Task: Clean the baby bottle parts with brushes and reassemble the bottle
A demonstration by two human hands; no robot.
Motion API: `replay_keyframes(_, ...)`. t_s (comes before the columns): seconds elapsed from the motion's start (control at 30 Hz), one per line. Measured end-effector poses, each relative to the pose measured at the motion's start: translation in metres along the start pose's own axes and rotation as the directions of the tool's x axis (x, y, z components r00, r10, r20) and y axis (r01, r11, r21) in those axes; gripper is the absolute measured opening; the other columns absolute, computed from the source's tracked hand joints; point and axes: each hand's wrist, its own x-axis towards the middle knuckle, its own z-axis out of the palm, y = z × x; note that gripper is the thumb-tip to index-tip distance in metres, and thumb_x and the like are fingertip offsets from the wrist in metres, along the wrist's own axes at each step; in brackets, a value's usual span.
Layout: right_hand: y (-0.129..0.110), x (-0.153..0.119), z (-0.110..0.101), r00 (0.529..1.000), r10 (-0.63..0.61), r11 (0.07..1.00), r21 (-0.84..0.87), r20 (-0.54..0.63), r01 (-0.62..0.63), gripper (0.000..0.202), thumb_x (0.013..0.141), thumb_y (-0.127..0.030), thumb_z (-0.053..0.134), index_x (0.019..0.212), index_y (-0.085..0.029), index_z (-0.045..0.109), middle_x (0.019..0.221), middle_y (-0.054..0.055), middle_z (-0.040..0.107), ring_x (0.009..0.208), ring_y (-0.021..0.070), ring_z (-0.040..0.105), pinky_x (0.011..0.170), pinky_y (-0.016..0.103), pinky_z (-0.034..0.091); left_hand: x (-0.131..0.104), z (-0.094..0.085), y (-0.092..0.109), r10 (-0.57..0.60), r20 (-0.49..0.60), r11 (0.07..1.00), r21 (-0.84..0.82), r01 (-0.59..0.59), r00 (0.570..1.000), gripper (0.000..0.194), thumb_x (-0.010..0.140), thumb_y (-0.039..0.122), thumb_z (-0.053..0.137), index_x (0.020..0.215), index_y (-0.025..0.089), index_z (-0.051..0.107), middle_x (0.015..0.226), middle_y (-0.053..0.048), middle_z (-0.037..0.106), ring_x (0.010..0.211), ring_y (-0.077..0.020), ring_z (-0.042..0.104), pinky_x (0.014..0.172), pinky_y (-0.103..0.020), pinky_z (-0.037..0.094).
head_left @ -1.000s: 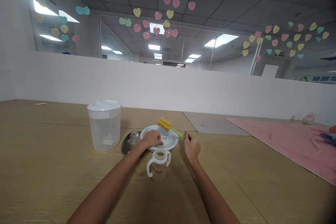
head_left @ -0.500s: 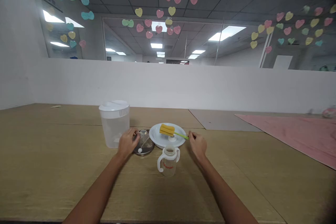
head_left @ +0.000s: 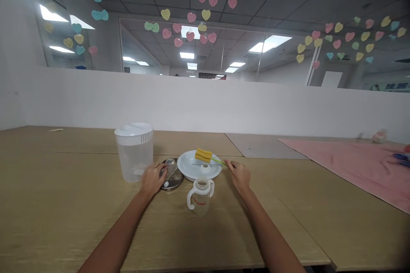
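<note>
My left hand (head_left: pixel 153 179) rests at the left edge of a round metal dish (head_left: pixel 179 184), thumb and fingers slightly apart. In the dish lie a clear dome-shaped piece (head_left: pixel 170 163) and a thin tube with a white end (head_left: pixel 166 184). With its fingertips, my right hand (head_left: pixel 240 175) pinches the green handle of a yellow sponge brush (head_left: pixel 203 155). The sponge head is over a pale blue plate (head_left: pixel 183 165), which also holds a white ring (head_left: pixel 205 168). A clear bottle with two white handles (head_left: pixel 201 198) stands upright in front of the plate.
Left of the dish stands a lidded translucent bucket (head_left: pixel 134 153). A grey mat (head_left: pixel 262 147) and a pink cloth (head_left: pixel 346 166) lie to the right. Behind the wooden table (head_left: pixel 80 222) rises a white wall (head_left: pixel 192 104) with glass above.
The view has shifted slightly right. My left fingers have drawn back a little and lowered at the dish. The sponge brush has moved slightly right over the plate.
</note>
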Motion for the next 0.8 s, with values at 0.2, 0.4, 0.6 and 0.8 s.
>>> replay_keyframes(0.2, 0.013, 0.008, -0.013, 0.976, -0.208, 0.949, -0.226, 0.071, 0.219, 0.048, 0.087, -0.052, 0.045, 0.065, -0.014, 0.067, 0.073, 0.006, 0.067, 0.067, 0.0124, 0.054, 0.054, 0.024, 0.018, -0.002, 0.001, -0.002, 0.023, -0.005, 0.999, -0.038, -0.023, 1.000, 0.034, 0.088, 0.033, 0.034, 0.091, 0.017, 0.064, 0.092, -0.007, 0.065, 0.088, -0.0226, 0.058, 0.080, -0.034, 0.044)
replay_keyframes(0.4, 0.022, 0.014, -0.006, 0.942, -0.333, 0.905, -0.292, -0.033, 0.310, 0.053, 0.082, -0.058, 0.047, 0.060, -0.014, 0.066, 0.066, 0.005, 0.065, 0.064, 0.0118, 0.054, 0.053, 0.024, 0.018, -0.002, 0.006, -0.004, 0.025, -0.025, 0.997, -0.074, -0.027, 0.999, 0.034, 0.087, 0.034, 0.035, 0.093, 0.018, 0.064, 0.094, -0.006, 0.066, 0.089, -0.0219, 0.059, 0.081, -0.033, 0.044)
replay_keyframes(0.6, 0.037, 0.018, 0.015, 0.823, -0.460, 0.884, -0.265, -0.334, 0.386, 0.070, 0.087, -0.062, 0.027, 0.049, -0.014, 0.060, 0.051, 0.006, 0.057, 0.052, 0.0102, 0.047, 0.051, 0.025, 0.019, -0.002, 0.006, -0.007, 0.003, 0.005, 0.997, -0.073, -0.002, 1.000, 0.035, 0.086, 0.034, 0.035, 0.093, 0.018, 0.065, 0.093, -0.007, 0.066, 0.089, -0.0221, 0.059, 0.081, -0.034, 0.045)
replay_keyframes(0.8, 0.032, 0.016, 0.023, 0.799, -0.434, 0.899, -0.256, -0.417, 0.355, 0.066, 0.091, -0.055, 0.029, 0.050, -0.014, 0.061, 0.052, 0.006, 0.057, 0.052, 0.0111, 0.047, 0.051, 0.025, 0.020, -0.002, 0.006, -0.005, 0.017, 0.011, 0.995, -0.098, -0.016, 1.000, 0.031, 0.085, 0.030, 0.037, 0.092, 0.018, 0.065, 0.093, -0.006, 0.066, 0.090, -0.0213, 0.059, 0.081, -0.034, 0.045)
